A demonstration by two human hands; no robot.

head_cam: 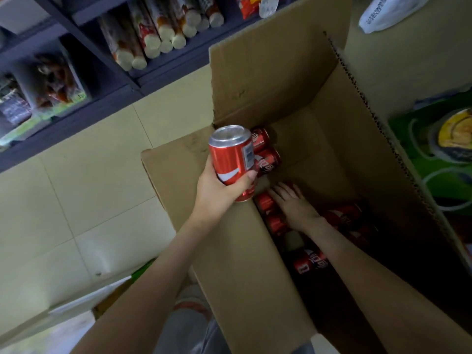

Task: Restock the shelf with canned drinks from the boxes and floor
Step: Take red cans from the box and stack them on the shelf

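My left hand (219, 192) grips a red cola can (231, 157) above the left flap of a large open cardboard box (275, 80); a second can's base (246, 195) shows under the same hand. My right hand (293, 203) reaches deep into the box, fingers stretched flat over red cans (268, 208) lying on the bottom. Two more red cans (265, 152) lie at the box's far inner corner, and another red can (311, 263) lies nearer me beside my right forearm.
A dark shelf unit (84, 108) runs along the upper left, stocked with wrapped snack tubes (153, 34) and packets. Beige floor tiles (76, 200) lie between shelf and box. A green printed carton (434, 154) stands right of the box. Another box (76, 310) sits at lower left.
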